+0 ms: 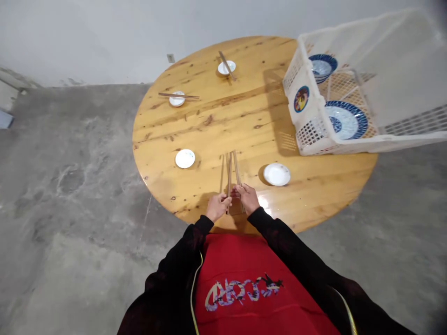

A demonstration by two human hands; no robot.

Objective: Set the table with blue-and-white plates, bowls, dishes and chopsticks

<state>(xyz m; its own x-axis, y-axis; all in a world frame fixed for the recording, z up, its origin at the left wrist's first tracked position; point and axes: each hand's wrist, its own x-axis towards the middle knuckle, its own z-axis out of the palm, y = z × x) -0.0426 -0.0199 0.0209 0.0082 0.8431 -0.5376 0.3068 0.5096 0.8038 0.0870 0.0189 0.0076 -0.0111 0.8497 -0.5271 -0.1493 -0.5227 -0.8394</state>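
Note:
Close to the table's near edge, my left hand (pixel 217 207) is closed on wooden chopsticks (pixel 229 177) that point away from me. Right beside it, my right hand (pixel 248 198) pinches more chopsticks (pixel 237 168), which lean slightly apart from the left ones. How many sticks each hand has is hard to make out. A small white dish (pixel 185 158) sits to the left of my hands, and another white dish (pixel 277 174) to their right. Farther off, chopsticks (pixel 190 97) lie across a small dish (pixel 177 101), and others (pixel 223 59) rest across a second dish (pixel 223 70).
A white plastic basket (pixel 316 109) takes up the right of the round wooden table (pixel 240 121). Inside it are blue-and-white bowls or plates (pixel 345 122), one (pixel 321 67) nearer the back. A wall with a socket (pixel 171 58) stands behind; concrete floor (pixel 87 172) surrounds the table.

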